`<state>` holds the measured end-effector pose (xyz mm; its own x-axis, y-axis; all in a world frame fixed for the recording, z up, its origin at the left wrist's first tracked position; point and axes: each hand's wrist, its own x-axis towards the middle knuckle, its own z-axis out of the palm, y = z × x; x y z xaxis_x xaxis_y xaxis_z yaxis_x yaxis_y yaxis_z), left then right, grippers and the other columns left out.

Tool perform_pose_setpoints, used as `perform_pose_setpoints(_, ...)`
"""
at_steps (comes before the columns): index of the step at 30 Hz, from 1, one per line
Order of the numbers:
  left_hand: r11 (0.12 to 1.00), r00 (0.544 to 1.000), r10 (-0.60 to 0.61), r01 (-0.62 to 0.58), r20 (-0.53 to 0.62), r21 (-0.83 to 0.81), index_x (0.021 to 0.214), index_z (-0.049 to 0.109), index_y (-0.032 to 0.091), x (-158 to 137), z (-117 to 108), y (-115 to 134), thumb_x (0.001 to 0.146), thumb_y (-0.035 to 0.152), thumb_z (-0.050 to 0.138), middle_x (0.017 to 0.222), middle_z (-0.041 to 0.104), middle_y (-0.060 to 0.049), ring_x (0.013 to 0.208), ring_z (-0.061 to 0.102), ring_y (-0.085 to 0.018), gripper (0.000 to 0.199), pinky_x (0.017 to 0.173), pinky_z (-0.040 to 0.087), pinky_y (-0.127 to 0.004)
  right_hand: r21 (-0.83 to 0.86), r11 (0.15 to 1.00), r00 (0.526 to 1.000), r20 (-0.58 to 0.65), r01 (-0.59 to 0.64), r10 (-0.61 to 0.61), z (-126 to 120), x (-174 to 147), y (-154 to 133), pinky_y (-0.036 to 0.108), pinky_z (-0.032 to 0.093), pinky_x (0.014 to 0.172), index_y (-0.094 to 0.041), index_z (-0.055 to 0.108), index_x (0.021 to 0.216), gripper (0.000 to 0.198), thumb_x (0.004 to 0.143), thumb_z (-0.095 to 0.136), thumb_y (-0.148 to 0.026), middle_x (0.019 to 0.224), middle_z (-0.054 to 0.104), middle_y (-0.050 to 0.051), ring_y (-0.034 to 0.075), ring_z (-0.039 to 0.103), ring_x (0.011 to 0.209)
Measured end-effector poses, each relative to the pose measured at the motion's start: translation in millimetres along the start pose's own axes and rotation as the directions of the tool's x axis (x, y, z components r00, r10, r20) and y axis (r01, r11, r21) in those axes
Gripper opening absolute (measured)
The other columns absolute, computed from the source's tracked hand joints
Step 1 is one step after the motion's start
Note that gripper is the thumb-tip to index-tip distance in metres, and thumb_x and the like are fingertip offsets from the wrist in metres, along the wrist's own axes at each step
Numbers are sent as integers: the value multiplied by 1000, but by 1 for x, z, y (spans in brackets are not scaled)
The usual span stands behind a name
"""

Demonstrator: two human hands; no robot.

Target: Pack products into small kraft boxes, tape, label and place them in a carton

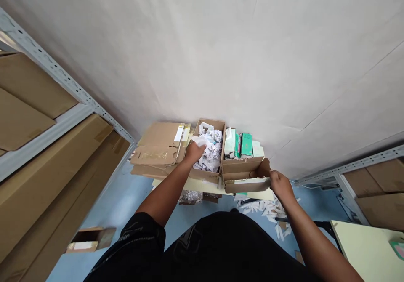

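Observation:
My left hand [195, 152] is closed on a piece of white paper [199, 140] at the left rim of a cardboard box [215, 124]. That box is filled with crumpled paper scraps [212, 150]. My right hand [279, 183] grips the right end of a smaller open cardboard box [247, 187], which looks bare inside. Behind the smaller box stand several green and white cartons [246, 144]. The fingertips of both hands are partly hidden.
Flattened cardboard boxes [154, 143] are stacked at left on the pale table [197, 185]. Paper strips [268, 208] litter the blue floor, where an open box [91, 240] also lies. Shelves [63, 75] with large cartons flank both sides; a wall [214, 54] rises behind.

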<state>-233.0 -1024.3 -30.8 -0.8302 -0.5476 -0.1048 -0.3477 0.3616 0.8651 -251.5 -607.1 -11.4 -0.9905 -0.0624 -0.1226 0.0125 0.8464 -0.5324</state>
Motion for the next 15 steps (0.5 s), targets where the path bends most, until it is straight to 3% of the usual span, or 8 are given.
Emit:
perform_pose_setpoints(3, 934, 999, 35, -39, -18, -354, 109, 74, 13, -15, -2, 14, 81, 43, 75, 104, 79, -12, 86, 77, -26, 41, 74, 61, -34, -3, 1000, 1000, 22, -15, 15, -4, -1, -5, 30, 46, 72, -20, 79, 103, 55, 96, 31, -47, 96, 78, 11, 26, 68, 85)
perform_pose_setpoints(6, 850, 986, 167, -151, -13, -505, 117, 73, 14, -42, 3, 37, 77, 48, 80, 115, 78, -11, 100, 76, -28, 53, 87, 62, -40, -7, 1000, 1000, 21, -19, 19, -6, -2, -7, 30, 44, 72, -20, 78, 99, 54, 97, 31, -47, 96, 77, 12, 27, 67, 89)
perform_pose_setpoints(8, 860, 953, 284, -205, 104, -467, 116, 75, 15, -64, 12, 54, 75, 48, 82, 117, 78, -11, 107, 74, -29, 53, 97, 59, -43, 2, 1000, 1000, 21, -14, 14, -6, -2, -8, 30, 44, 73, -20, 78, 99, 53, 97, 32, -47, 98, 77, 12, 27, 66, 91)
perform_pose_setpoints(11, 889, 838, 434, -338, 330, -309, 115, 77, 18, -90, 33, 78, 79, 45, 79, 118, 78, -9, 111, 72, -29, 45, 101, 56, -42, 19, 1000, 1000, 30, -1, 0, -7, -4, -9, 30, 43, 75, -21, 77, 101, 52, 97, 32, -46, 102, 77, 12, 27, 66, 94)
perform_pose_setpoints(15, 826, 666, 424, -563, 613, 40, 116, 76, 19, -100, 69, 98, 86, 34, 69, 120, 77, -10, 107, 72, -30, 34, 92, 57, -39, 8, 999, 998, 47, 52, -52, -12, -13, -15, 29, 41, 73, -21, 76, 100, 52, 99, 30, -45, 98, 76, 11, 25, 65, 90)
